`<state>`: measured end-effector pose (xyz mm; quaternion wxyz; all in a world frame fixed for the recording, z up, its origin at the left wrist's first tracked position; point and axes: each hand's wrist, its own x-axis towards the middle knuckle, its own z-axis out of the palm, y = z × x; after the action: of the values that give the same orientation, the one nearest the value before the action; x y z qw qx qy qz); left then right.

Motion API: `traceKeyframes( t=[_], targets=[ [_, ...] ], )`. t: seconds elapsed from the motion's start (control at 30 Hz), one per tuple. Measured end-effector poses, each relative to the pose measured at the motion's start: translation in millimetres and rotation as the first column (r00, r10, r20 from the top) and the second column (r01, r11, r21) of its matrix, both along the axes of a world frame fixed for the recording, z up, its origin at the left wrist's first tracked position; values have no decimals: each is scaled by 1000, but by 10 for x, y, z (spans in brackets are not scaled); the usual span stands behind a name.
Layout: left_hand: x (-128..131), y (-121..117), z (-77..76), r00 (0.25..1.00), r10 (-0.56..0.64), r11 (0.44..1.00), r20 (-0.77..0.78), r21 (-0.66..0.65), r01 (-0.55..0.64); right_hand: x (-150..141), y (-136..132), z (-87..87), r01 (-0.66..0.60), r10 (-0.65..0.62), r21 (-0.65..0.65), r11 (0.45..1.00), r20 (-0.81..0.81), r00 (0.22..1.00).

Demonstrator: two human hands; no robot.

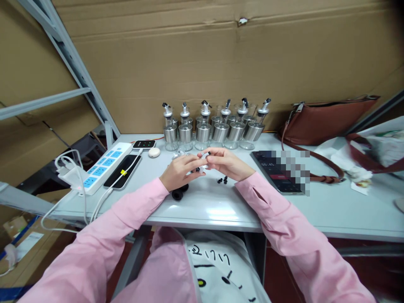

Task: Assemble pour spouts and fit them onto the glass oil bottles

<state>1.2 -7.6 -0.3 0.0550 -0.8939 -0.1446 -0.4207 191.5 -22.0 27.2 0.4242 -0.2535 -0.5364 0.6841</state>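
Observation:
Over the middle of the table, my left hand (181, 171) and my right hand (227, 163) meet with closed fingers around a small silver-and-black pour spout (205, 156). Fingers cover much of it. Below my left hand lie round black stoppers (177, 194), partly hidden by the hand. Several small black pieces (222, 180) rest on the table under my right hand. Shiny silvery parts (180, 153), too small to make out, show just behind my left hand.
Several glass-and-steel oil bottles (203, 134) with spouts stand along the cardboard wall (202, 63). To the left are a power strip (107, 162), a phone (121, 176), and a round white case (154, 152). Another phone (277, 172) and a brown bag (328, 122) lie right.

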Motion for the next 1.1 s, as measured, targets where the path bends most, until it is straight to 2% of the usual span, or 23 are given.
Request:
traceKeyframes(
  t=[0.23, 0.47, 0.57, 0.63, 0.67, 0.73, 0.8, 0.87, 0.97, 1.1],
  targets=[
    [9, -30, 27, 1000, 9, 996, 6, 84, -9, 14, -1, -18, -9, 10, 11, 1000, -10, 1000],
    [36, -45, 12, 998, -46, 992, 38, 116, 42, 9, -1, -18, -24, 24, 13, 1000, 6, 1000],
    [30, -38, 11, 989, -121, 993, 79, -1, 121, 6, -22, 17, -19, 20, 33, 999, -15, 1000],
    [8, -26, 32, 984, -124, 985, 126, -104, 138, 12, -30, 38, -1, 2, 42, 999, -18, 1000],
    [-7, -18, 47, 990, -82, 984, 114, -147, 98, 17, -30, 45, 8, -8, 45, 999, -15, 1000],
    [-40, 4, 74, 998, 59, 978, -25, -200, -62, 29, -23, 50, 20, -20, 43, 999, -13, 1000],
    [-66, 32, 77, 950, 188, 945, -249, -218, -244, 39, -13, 45, 23, -23, 38, 999, -15, 1000],
    [-78, 61, 51, 886, 235, 913, -400, -223, -342, 45, -4, 37, 26, -25, 32, 999, -17, 1000],
    [-74, 86, -4, 853, 241, 893, -463, -240, -382, 50, 2, 31, 33, -32, 34, 999, -19, 999],
    [-62, 76, -22, 875, 230, 904, -426, -239, -354, 58, 5, 38, 45, -44, 48, 998, -21, 999]
  ],
)
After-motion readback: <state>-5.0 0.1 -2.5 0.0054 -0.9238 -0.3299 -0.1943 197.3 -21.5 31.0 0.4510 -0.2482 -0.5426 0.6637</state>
